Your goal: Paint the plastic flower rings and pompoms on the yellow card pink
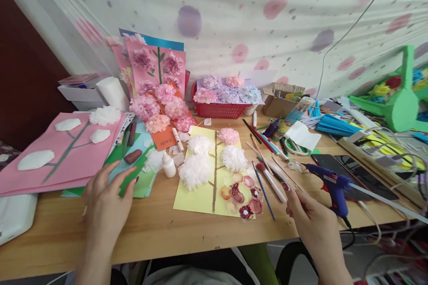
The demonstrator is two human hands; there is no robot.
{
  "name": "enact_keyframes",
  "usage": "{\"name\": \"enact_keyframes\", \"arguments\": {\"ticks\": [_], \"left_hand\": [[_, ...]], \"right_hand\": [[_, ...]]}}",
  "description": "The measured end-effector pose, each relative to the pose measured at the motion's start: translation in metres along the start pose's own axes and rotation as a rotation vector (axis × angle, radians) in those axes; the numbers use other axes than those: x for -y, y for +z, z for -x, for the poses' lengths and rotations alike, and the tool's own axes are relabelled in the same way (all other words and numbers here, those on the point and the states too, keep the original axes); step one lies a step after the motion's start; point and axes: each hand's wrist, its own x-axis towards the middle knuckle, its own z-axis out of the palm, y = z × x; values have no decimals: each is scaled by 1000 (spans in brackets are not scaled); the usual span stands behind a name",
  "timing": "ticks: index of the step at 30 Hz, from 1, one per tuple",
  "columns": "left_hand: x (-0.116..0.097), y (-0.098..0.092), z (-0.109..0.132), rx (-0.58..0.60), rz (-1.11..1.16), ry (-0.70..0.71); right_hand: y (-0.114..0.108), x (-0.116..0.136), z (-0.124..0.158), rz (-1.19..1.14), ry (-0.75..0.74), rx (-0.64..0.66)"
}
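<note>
My left hand [109,196], fingers apart and holding nothing, hovers by the green paper [142,182] and a brown lump [133,156]. My right hand [314,213] is pinched closed at the right. A thin wooden stick [284,169] runs up to its fingertips, but whether they hold it is unclear. Between my hands lies a yellow sheet [197,200] with a brown painted stem [215,178], white fluffy flowers [195,172] and one pink flower [228,136]. A clear flower-shaped palette [256,206] with reddish paint overlaps its lower right corner. A pink-tipped makeup brush [272,183] lies beside it.
A blue glue gun [334,185] and dark phones [364,173] lie right, near cables. A white bottle [169,165] stands left of the yellow sheet. Pink sheets [83,151] lie far left. Behind are a red basket [220,110] with flowers and a cardboard box [281,104].
</note>
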Motion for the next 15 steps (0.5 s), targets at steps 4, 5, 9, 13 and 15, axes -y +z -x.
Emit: {"name": "enact_keyframes", "arguments": {"ticks": [4,5,9,13,15], "left_hand": [[29,7,3,37,201,-92],[33,7,5,37,251,-118],[28,-3,5,-27,338,-136],[17,-32,0,-77,430,-149],[21,-47,5,-183,297,-227]], "right_hand": [[-2,-8,0,49,24,-22],[-1,-9,1,48,18,-25],[1,-8,3,57,-30,-44],[2,-8,1,91,-68,-46],[2,-10,0,106,-58,-59]]}}
